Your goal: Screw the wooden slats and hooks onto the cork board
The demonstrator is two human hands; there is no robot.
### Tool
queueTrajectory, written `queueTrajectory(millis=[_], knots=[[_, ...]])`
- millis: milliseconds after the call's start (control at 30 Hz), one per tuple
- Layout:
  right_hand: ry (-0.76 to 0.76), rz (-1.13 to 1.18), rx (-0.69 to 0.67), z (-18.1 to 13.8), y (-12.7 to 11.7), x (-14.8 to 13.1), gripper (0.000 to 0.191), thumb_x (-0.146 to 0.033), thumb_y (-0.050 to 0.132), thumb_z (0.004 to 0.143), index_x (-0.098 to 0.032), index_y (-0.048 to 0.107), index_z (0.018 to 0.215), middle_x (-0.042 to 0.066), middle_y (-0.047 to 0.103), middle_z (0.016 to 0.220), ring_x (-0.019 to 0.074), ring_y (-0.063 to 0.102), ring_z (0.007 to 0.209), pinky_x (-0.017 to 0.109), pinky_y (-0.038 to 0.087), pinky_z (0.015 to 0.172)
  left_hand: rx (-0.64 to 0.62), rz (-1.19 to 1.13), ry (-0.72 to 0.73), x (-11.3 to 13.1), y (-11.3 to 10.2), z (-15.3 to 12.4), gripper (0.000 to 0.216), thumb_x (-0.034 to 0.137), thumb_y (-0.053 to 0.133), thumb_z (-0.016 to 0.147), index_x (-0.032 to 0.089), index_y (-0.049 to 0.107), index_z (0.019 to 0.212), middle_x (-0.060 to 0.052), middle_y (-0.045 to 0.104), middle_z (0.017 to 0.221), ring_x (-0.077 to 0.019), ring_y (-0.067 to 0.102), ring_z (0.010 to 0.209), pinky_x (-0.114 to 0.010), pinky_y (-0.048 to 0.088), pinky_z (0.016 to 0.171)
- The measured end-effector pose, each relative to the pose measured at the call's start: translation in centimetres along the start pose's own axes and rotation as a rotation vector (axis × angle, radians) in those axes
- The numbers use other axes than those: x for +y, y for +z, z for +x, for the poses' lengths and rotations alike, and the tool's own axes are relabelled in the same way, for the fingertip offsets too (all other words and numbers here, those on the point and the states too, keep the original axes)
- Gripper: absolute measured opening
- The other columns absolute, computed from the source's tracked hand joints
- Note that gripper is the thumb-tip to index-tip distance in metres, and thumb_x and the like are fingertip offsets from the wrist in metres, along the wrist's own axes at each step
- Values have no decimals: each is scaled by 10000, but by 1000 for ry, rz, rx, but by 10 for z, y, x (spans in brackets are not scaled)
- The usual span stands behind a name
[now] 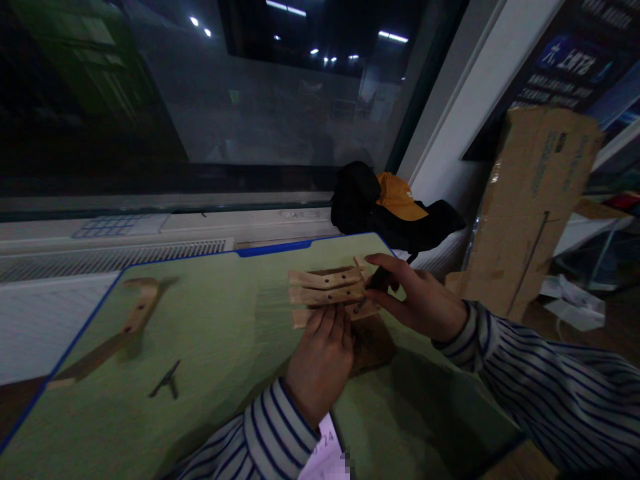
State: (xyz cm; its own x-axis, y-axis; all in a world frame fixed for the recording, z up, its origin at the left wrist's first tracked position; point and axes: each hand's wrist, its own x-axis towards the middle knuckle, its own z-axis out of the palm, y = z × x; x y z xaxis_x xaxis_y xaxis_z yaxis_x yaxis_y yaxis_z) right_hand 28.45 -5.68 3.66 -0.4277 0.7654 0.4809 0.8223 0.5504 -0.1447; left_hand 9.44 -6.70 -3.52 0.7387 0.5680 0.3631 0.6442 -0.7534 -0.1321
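My left hand (pixel 324 353) presses its fingers together on the nearest of several wooden slats, and its thumb is hidden. Small dark holes mark the slats, which form a stacked wooden piece (pixel 327 293) at the middle of the table. In my right hand (pixel 417 293) is a dark-handled tool with a thin shaft (pixel 381 276), like a screwdriver, pinched between thumb and fingers. Its tip meets the nearest slat close to a hole. Beneath the slats, a brown block (pixel 373 343) shows to the right of my left hand.
A bent wooden piece with holes (pixel 140 310) lies at the table's left. Near it is a small dark metal T-shaped tool (pixel 167 381). The green tabletop (pixel 215 333) has a blue edge. Behind stand a black and orange cap (pixel 400 197) and, rightward, a cardboard box (pixel 530 207).
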Motion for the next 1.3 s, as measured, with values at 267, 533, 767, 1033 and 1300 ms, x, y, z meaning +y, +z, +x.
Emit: queueTrajectory(millis=[267,533,767,1033,1300], knots=[[14,3,14,-1,2,2,467,-284,579,860,-217,374,1274,3,645,769,168,650,639,258,510,553,-10,-8,7,0,0,0,329,176,556,847,18,643,1122,-205,625,1201,-300,576,1145,-418,444,1000],[19,60,-29,1,0,1,507,-245,555,862,-210,321,1310,25,681,850,161,658,703,266,525,624,-31,-10,13,0,-1,1,333,185,538,860,19,637,1131,-204,618,1212,-299,566,1158,-425,435,1005],[38,71,-49,0,-1,0,532,-206,521,864,-215,285,1340,32,693,889,156,666,709,265,536,626,-17,-16,3,-1,2,2,345,177,524,870,1,620,1151,-216,610,1218,-299,558,1166,-422,428,1010],[16,-15,-31,2,-1,-1,476,-273,548,872,-218,356,1305,33,692,860,185,687,740,272,540,599,-31,-9,0,-1,-1,1,345,170,529,863,5,622,1152,-204,620,1210,-301,567,1155,-417,439,1003],[15,-68,-42,5,-4,-5,447,-295,535,882,-211,375,1290,22,700,809,190,689,640,273,529,546,-29,12,4,1,1,1,341,150,486,876,12,614,1161,-202,612,1222,-285,565,1163,-419,436,1000]])
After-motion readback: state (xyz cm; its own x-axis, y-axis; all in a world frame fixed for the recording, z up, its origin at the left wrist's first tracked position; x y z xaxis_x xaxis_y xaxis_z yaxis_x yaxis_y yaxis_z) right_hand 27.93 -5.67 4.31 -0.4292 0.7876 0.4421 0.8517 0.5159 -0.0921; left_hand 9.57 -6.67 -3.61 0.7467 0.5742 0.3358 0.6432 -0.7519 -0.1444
